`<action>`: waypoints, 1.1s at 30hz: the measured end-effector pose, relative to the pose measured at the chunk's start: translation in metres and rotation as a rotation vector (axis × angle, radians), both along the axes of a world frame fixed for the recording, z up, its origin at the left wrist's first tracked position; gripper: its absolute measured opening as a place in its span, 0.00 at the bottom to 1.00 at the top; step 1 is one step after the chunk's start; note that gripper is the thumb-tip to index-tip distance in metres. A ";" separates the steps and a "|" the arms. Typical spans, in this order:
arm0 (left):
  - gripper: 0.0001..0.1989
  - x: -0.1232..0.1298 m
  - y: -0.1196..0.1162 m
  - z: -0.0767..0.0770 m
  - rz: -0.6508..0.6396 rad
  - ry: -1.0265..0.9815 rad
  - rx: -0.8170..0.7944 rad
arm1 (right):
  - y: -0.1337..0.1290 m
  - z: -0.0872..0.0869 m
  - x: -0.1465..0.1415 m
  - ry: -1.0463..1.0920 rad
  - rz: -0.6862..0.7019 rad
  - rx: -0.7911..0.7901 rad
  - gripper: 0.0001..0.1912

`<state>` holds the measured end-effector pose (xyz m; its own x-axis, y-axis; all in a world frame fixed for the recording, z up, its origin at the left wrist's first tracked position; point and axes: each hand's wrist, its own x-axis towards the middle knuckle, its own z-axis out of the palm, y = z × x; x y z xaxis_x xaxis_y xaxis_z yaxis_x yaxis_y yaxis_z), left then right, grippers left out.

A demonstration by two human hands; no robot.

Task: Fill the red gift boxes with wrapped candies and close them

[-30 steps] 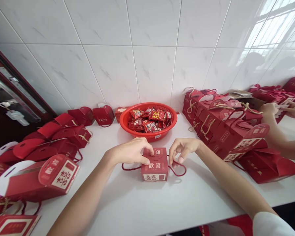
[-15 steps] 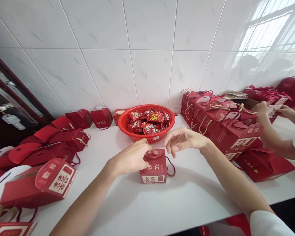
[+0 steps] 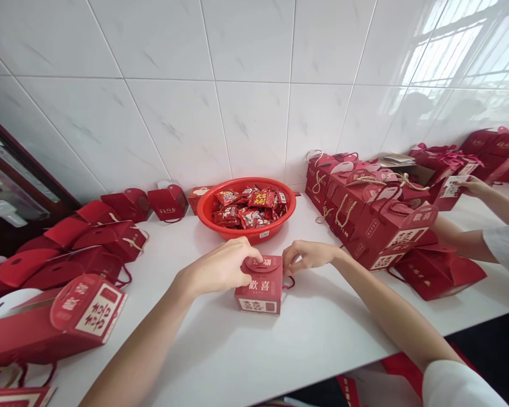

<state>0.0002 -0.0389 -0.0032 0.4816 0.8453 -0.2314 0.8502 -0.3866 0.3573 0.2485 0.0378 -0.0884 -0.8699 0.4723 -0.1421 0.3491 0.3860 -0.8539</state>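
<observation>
A small red gift box with gold characters stands upright on the white table, its top flaps folded together. My left hand grips the box from its left side, thumb on the front and fingers at the top. My right hand is at the box's right side, its fingers pinched around the dark red cord handle, part of which shows below them. Behind the box sits a red plastic basket holding several wrapped snack packets.
On the left are several open red boxes. Closed boxes with cord handles are stacked at the right. Beyond them, another person's hands hold a box and a card. A tiled wall rises behind the table.
My right hand has come down from above the box to its right side and closed on the cord. My left hand stays on the box. The view has shifted slightly.
</observation>
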 end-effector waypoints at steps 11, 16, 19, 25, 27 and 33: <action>0.17 0.000 0.000 -0.001 -0.025 0.012 0.007 | -0.027 0.009 0.005 0.309 -0.055 -0.527 0.17; 0.13 0.002 -0.004 0.006 -0.004 -0.025 0.022 | -0.046 0.020 -0.006 0.659 -0.149 -0.621 0.17; 0.19 0.002 -0.010 0.012 -0.016 -0.285 -0.044 | -0.058 0.033 -0.013 0.784 -0.251 -0.526 0.16; 0.29 0.003 -0.022 0.019 -0.051 -0.918 -0.274 | -0.082 0.054 -0.029 0.639 -0.492 -0.022 0.13; 0.31 0.004 -0.025 0.018 -0.111 -1.005 -0.352 | -0.088 0.056 -0.032 0.566 -0.572 0.149 0.15; 0.37 0.009 -0.032 0.008 -0.200 -1.015 -0.279 | -0.097 0.053 -0.036 0.487 -0.712 0.320 0.11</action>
